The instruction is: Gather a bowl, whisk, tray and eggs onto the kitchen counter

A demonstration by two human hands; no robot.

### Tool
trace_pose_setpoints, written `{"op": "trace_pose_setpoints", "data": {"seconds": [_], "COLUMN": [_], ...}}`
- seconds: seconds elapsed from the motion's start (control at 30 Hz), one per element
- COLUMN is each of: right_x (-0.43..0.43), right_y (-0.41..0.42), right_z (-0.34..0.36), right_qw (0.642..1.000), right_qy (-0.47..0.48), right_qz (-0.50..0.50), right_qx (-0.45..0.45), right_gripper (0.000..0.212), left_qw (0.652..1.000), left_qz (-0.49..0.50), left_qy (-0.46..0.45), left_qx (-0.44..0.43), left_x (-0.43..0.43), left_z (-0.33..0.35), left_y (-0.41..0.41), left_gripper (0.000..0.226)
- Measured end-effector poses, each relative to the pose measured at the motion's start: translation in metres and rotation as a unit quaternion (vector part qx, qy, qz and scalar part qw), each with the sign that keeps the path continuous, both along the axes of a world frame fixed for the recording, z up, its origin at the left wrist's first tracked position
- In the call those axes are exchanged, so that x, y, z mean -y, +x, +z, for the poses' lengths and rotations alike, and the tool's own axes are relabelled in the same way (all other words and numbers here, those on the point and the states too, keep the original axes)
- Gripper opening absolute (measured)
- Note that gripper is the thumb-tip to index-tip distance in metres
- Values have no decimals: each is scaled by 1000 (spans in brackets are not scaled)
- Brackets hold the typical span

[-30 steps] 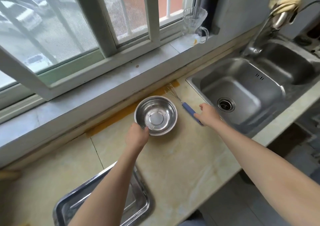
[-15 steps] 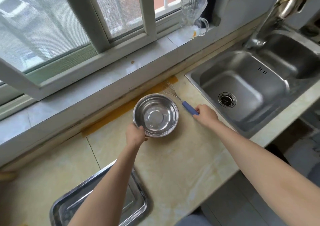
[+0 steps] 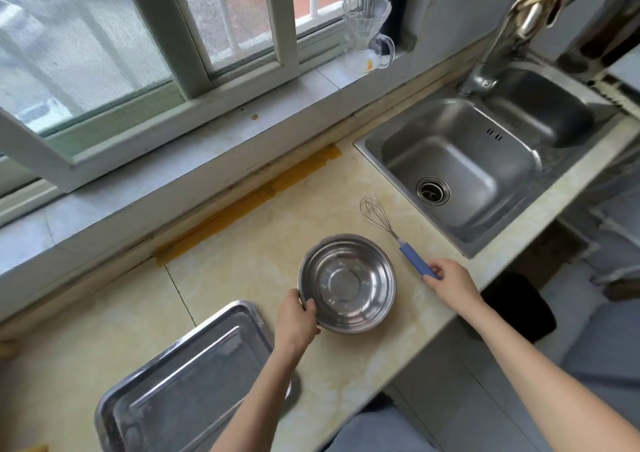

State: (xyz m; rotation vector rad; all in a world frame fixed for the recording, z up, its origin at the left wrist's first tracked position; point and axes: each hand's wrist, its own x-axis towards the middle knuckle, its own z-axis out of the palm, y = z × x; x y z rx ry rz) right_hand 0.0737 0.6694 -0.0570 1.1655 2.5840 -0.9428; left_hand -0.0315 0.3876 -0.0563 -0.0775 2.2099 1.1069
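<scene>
On a pale marbled table [image 3: 242,271] under a kitchen window, 2 bare hands set out kitchen gear. The left hand [image 3: 297,316] grips the near-left rim of a steel bowl [image 3: 347,283], thumb hooked inside. The right hand [image 3: 450,283] pinches the end of a whisk [image 3: 414,259] by its blue handle. The step appears to be settling both pieces in place. To do it well, the bowl should be let go only once it sits flat without rocking. The whisk should lie fully on the stone, handle clear of the front edge and wires away from the sink [image 3: 460,160] just beside it. The bowl is round, shallow, polished and empty, with a flat ringed base. It lies between the whisk and a rectangular steel tray [image 3: 173,385] at the near left, partly under the left forearm. The whisk points its thin wire balloon towards the window. No eggs are in view, so 3 of the 4 items seem gathered.
</scene>
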Motion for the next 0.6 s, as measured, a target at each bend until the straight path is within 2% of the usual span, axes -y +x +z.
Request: {"op": "trace_pose_setpoints", "data": {"seconds": [0.27,0.6], "right_x": [7,17], "right_y": [4,10], "right_z": [-10,-4], "right_qw": [1000,998], "right_qy": [18,62], "right_qz": [-18,18], "right_qx": [-6,13], "right_gripper": [19,24], "left_qw": [999,998], "left_qz": [-26,-42], "left_qy": [-29,-44], "left_qx": [-21,-32], "left_x": [-2,1], "left_z": [-2,-5], "left_y": [14,15], "left_gripper": [8,18]}}
